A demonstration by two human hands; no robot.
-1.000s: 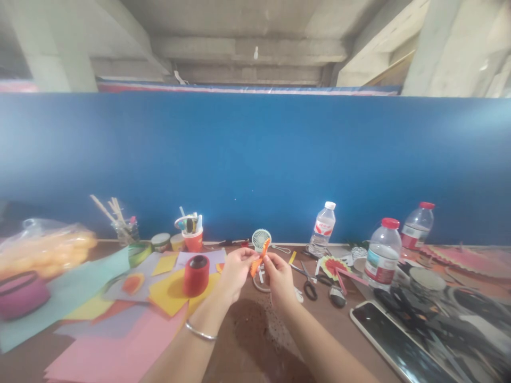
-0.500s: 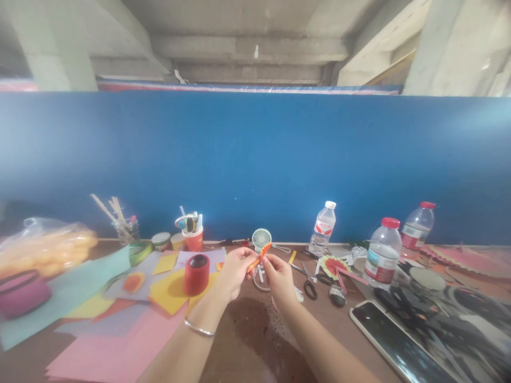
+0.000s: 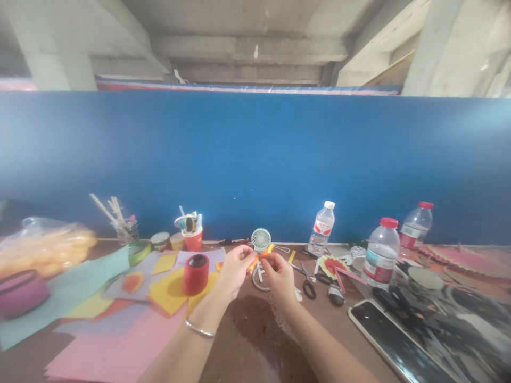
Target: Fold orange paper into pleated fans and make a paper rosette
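Between my hands, above the brown table, is a small strip of folded orange and yellow paper (image 3: 265, 251). My left hand (image 3: 239, 267) pinches its left end between thumb and fingers. The thumb and fingertips of my right hand (image 3: 278, 274) are closed on the right part. Fingers hide much of the strip. Just behind it stands a small pale green fan (image 3: 261, 239). Black-handled scissors (image 3: 308, 282) lie on the table right of my right hand. Left of my left wrist a red roll (image 3: 196, 274) stands upright on yellow paper (image 3: 168, 292).
Coloured paper sheets (image 3: 99, 346) cover the left side, with a plastic bag (image 3: 48, 244) and a red cup (image 3: 193, 239) of tools behind. On the right are a pleated paper rosette (image 3: 332, 266), a phone (image 3: 393, 338), a water bottle (image 3: 381, 255) and black tools.
My fingers have shifted on the folded paper, and its strip has turned to lie flatter, with more yellow showing. Both hands stay in about the same place.
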